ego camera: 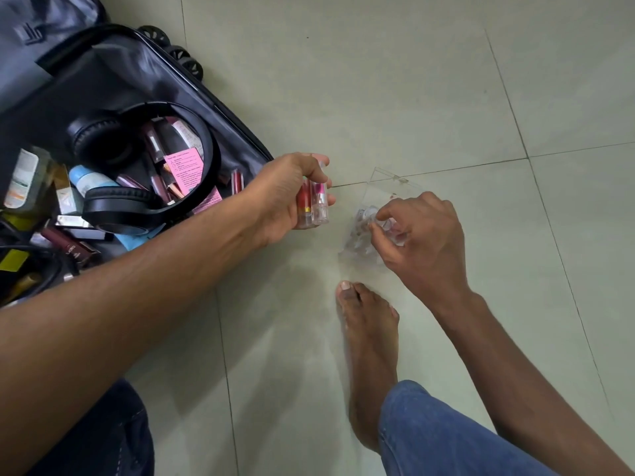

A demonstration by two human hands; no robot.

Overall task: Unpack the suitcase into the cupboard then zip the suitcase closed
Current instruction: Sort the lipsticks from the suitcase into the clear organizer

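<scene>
The dark grey suitcase lies open on the floor at the upper left, filled with cosmetics, black headphones and a pink leaflet. My left hand holds two clear lip gloss tubes, one red and one pink, just past the suitcase's edge. My right hand pinches a small clear item over a transparent plastic organiser that stands on the tiles.
Pale green floor tiles spread around. My bare foot and jeans leg are just below the organiser. Suitcase wheels stick out at the top. Many tubes and boxes crowd the suitcase's left side.
</scene>
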